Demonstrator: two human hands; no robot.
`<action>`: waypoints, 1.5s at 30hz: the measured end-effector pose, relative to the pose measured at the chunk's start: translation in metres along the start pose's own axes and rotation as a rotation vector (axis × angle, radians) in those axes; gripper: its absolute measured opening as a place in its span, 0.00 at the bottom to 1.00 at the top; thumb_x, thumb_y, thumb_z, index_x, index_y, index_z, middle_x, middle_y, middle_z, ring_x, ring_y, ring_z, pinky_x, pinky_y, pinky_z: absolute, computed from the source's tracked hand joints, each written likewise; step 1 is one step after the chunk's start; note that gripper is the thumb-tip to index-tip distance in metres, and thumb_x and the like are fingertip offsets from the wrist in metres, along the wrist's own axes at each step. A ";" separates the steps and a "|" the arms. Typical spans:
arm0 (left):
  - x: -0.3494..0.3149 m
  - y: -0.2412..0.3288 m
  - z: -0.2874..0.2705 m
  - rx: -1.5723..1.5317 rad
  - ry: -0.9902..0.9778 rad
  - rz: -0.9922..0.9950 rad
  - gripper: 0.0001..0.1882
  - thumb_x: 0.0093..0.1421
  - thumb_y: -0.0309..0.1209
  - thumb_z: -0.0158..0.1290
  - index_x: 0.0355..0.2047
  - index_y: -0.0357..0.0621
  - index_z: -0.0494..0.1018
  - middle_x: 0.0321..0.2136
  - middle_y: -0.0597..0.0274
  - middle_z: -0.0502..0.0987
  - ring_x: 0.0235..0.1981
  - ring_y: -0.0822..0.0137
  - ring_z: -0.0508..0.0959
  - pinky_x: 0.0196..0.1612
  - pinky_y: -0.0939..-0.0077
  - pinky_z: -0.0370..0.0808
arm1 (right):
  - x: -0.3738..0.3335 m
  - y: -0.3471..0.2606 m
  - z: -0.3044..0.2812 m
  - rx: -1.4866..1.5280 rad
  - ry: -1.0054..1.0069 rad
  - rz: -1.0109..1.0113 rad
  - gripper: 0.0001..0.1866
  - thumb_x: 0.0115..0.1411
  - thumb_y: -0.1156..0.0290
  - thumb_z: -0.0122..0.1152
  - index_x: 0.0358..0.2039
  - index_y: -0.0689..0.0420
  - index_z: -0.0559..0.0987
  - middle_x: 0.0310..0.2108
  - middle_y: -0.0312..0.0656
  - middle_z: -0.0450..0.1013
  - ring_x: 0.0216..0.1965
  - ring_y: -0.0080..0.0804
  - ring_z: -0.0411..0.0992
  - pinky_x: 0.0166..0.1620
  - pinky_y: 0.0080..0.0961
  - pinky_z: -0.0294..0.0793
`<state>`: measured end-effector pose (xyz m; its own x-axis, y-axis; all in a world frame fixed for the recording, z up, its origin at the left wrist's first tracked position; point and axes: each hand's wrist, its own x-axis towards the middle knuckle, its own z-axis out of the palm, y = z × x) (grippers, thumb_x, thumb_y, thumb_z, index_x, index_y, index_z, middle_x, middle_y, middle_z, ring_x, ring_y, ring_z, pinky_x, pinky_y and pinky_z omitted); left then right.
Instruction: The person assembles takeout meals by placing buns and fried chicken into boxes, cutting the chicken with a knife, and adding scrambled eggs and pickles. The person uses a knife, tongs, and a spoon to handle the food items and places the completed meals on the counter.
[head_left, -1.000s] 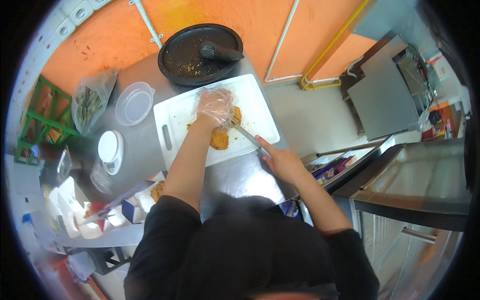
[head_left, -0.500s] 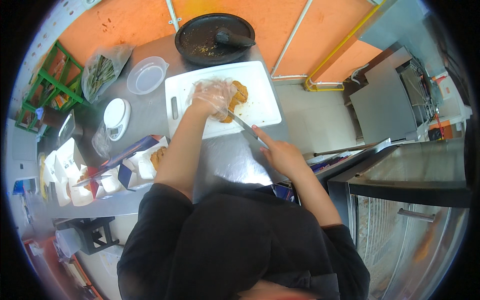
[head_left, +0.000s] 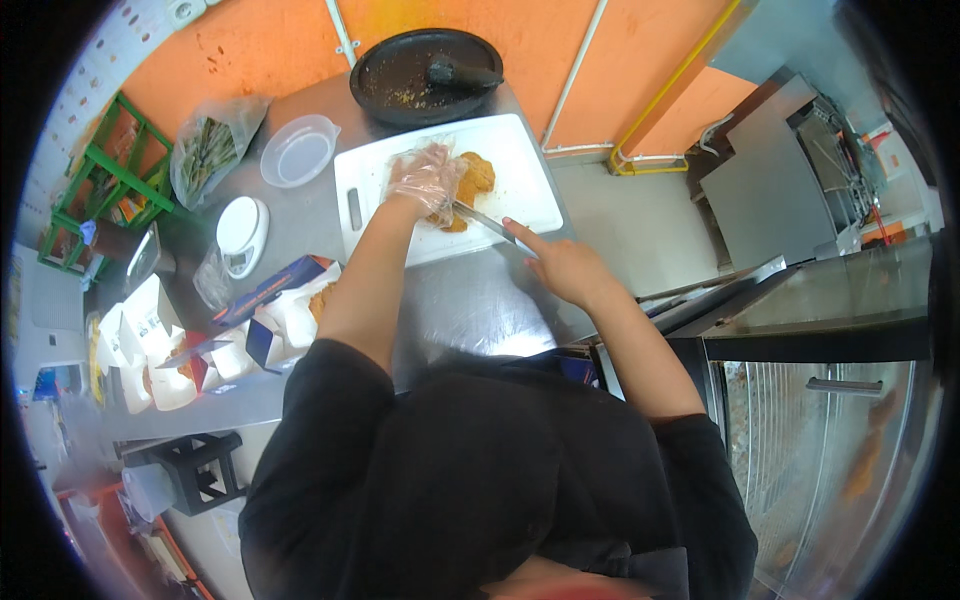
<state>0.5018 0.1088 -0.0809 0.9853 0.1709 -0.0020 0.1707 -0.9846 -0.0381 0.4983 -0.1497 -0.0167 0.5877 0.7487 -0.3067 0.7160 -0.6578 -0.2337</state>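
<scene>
On a white cutting board [head_left: 520, 150] lies golden-brown breaded fried food [head_left: 477, 175], probably chicken, partly in pieces. My left hand [head_left: 426, 180], in a clear plastic glove, grips its left side, with the fingers partly hidden by the crinkled plastic. A knife [head_left: 487, 222] is in my bare right hand [head_left: 562, 265], the forefinger stretched along its handle. The blade slants up to the left and its front end meets the food beside the gloved fingers. Crumbs are scattered over the board.
Behind the board stands a dark stone mortar [head_left: 400, 85] with a pestle [head_left: 463, 74]. To the left are a clear plastic bowl [head_left: 300, 152], a white kitchen scale [head_left: 243, 235], a bag of green stalks [head_left: 215, 150] and open food boxes [head_left: 150, 320]. A glass-door cabinet [head_left: 820, 400] stands right.
The view has shifted slightly. The knife and my right hand have moved a little up against the board, and the blade lies flatter. My left hand stays on the food.
</scene>
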 end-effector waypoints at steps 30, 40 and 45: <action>-0.010 -0.011 0.031 -0.366 -0.013 -0.217 0.27 0.67 0.45 0.22 0.64 0.55 0.52 0.64 0.70 0.53 0.65 0.71 0.50 0.66 0.55 0.37 | -0.004 -0.015 0.012 0.032 -0.023 -0.055 0.34 0.60 0.65 0.49 0.64 0.31 0.49 0.24 0.51 0.74 0.26 0.51 0.74 0.31 0.45 0.73; -0.010 -0.011 0.001 -0.448 0.239 -0.130 0.37 0.61 0.55 0.38 0.66 0.58 0.42 0.66 0.52 0.42 0.67 0.52 0.42 0.63 0.43 0.36 | 0.003 0.013 0.027 0.328 -0.062 -0.049 0.32 0.62 0.64 0.50 0.64 0.33 0.51 0.25 0.56 0.73 0.29 0.57 0.72 0.36 0.45 0.71; -0.071 -0.005 -0.086 -0.228 0.185 -0.007 0.57 0.42 0.53 0.63 0.66 0.65 0.39 0.67 0.54 0.35 0.68 0.53 0.37 0.63 0.40 0.35 | -0.060 0.027 0.035 0.728 0.254 -0.026 0.33 0.61 0.62 0.52 0.65 0.38 0.52 0.27 0.53 0.75 0.29 0.51 0.74 0.39 0.40 0.71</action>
<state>0.4322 0.0982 0.0049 0.9652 0.1891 0.1808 0.1547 -0.9698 0.1884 0.4688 -0.2153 -0.0364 0.7056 0.7026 -0.0920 0.3545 -0.4624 -0.8127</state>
